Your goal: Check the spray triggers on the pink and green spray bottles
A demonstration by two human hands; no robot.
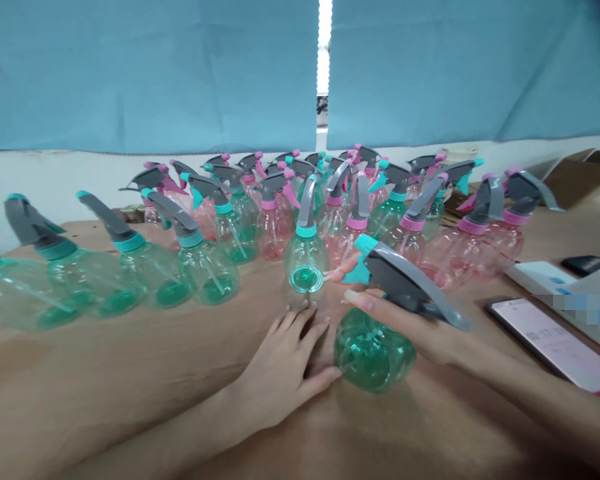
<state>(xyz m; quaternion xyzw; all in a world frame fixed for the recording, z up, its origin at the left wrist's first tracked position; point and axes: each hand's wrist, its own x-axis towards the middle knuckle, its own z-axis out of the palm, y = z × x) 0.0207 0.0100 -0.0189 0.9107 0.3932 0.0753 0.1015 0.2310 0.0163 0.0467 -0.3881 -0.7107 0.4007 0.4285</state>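
Observation:
My right hand (410, 328) is closed round the neck of a green spray bottle (373, 357), just below its grey and teal trigger head. The bottle is tilted, its round base showing toward me. My left hand (290, 363) lies on the table with fingers spread, its thumb close to the held bottle; whether they touch I cannot tell. Just beyond its fingertips stands another green spray bottle (306, 260) with a teal collar.
Green spray bottles (207, 270) line the left side; behind stand many pink ones (275, 230) mixed with green. At right on the wooden table (190, 393) lie a phone (550, 340) and a white box (555, 283). A blue curtain (155, 73) hangs behind.

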